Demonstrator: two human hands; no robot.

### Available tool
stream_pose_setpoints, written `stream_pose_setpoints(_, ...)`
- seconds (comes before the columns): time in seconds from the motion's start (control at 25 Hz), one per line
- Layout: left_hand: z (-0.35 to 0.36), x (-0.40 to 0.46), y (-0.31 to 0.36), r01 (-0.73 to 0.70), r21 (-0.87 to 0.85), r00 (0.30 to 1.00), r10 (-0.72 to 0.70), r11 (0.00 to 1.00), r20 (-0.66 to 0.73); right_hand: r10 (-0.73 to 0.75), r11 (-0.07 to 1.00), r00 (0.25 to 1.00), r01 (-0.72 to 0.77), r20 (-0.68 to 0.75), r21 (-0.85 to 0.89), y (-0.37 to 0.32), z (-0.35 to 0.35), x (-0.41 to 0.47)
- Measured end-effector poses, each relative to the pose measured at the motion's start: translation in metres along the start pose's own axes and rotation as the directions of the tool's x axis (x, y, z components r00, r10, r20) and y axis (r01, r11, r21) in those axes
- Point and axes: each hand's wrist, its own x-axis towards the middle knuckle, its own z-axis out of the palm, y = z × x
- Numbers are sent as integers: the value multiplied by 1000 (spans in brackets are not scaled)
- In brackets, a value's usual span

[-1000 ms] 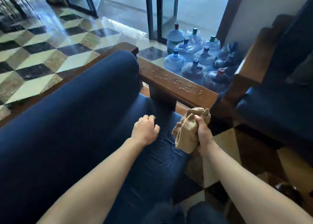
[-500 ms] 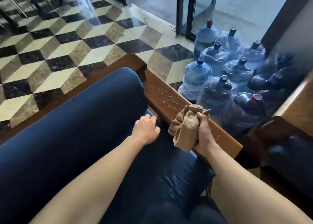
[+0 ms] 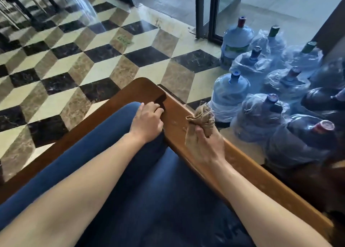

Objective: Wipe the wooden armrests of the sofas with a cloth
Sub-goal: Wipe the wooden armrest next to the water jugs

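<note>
Over the sofa's far corner, from your head camera, your right hand (image 3: pixel 207 144) lies on the wooden armrest (image 3: pixel 240 164) with its fingers curled tight around a bunched tan cloth (image 3: pixel 200 118); the cloth's free end sticks up past your knuckles, touching the armrest's top near its outer edge. Your left hand (image 3: pixel 148 120) rests on the end of the blue back cushion (image 3: pixel 78 151), fingers together and curled against the dark notch where the armrest meets the wooden back rail (image 3: pixel 119 95). Beside the armrest stands a cluster of water jugs (image 3: pixel 230 95), several wrapped in clear plastic. One rear jug carries a green and white label (image 3: pixel 236 48) (its print is too blurred for you to read), and no other writing is legible on the patterned tile floor (image 3: pixel 104 63).

Compared with half a second ago, your view has tipped further down and closer to the corner. Your left hand has slid along the cushion from its middle to the notch, and your right hand has carried the cloth from the armrest's inner edge onto its top.
</note>
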Motion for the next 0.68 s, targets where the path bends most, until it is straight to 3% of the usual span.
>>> stream_pose_setpoints(0.16, 37, 128, -42, -192, 49, 981, 190, 980, 35, -210, 876, 971, 134, -116, -464, 7, 87, 88)
stream_pose_setpoints(0.2, 50, 148, -47, -190, 53, 981, 187, 980, 51, -194, 797, 976, 99, -98, -595, 17, 106, 107)
stream_pose_setpoints(0.28, 62, 162, -50, -223, 46, 972, 218, 974, 84, -16, 631, 1000, 19, 11, -776, 34, 136, 131)
stream_pose_setpoints(0.36, 64, 166, -54, -247, 1, 969, 247, 969, 16, 96, 467, 992, 25, 79, -884, 42, 167, 150)
stream_pose_setpoints(0.4, 64, 166, -56, -269, -36, 963, 269, 962, 8, 100, 440, 992, 24, 76, -898, 41, 177, 159)
stream_pose_setpoints(0.52, 63, 166, -59, -313, -155, 947, 321, 937, 27, 91, 465, 996, -19, 26, -885, 31, 172, 185)
stream_pose_setpoints(0.68, 65, 167, -66, -361, -221, 930, 369, 906, -7, 298, 583, 952, -124, 69, -803, 10, 142, 229)
